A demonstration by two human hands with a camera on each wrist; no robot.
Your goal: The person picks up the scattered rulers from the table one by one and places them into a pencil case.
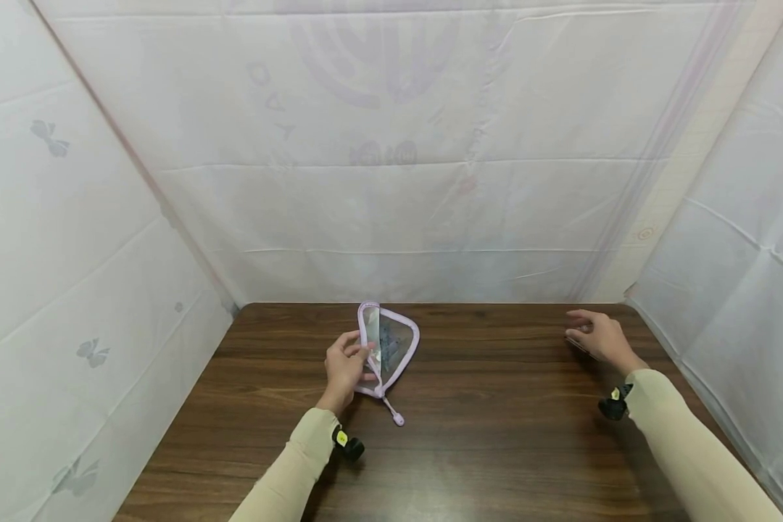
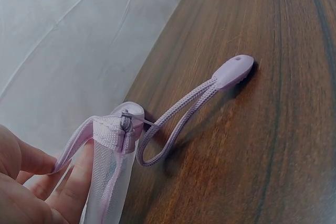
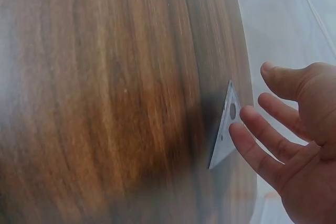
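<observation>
My left hand (image 1: 347,366) grips one side of the mouth of a see-through mesh zip pouch (image 1: 401,360) with lilac edging, thumb on one face and fingers on the other. Through the mesh shows something bluish, its kind unclear. In the left wrist view, a lilac cord zip pull (image 2: 234,72) trails from the pouch's corner over the table. Far off to the right, my right hand (image 1: 602,341) is over a small clear triangular set square (image 3: 224,129) with holes in it. Its fingertips are right at the set square's edge, and the thumb stands apart from it.
The dark wood-grain table (image 1: 483,435) ends at the back against a pale sheet wall (image 1: 431,217). Similar sheets hang at the left (image 1: 104,275) and right (image 1: 757,239), close beside the table's edges.
</observation>
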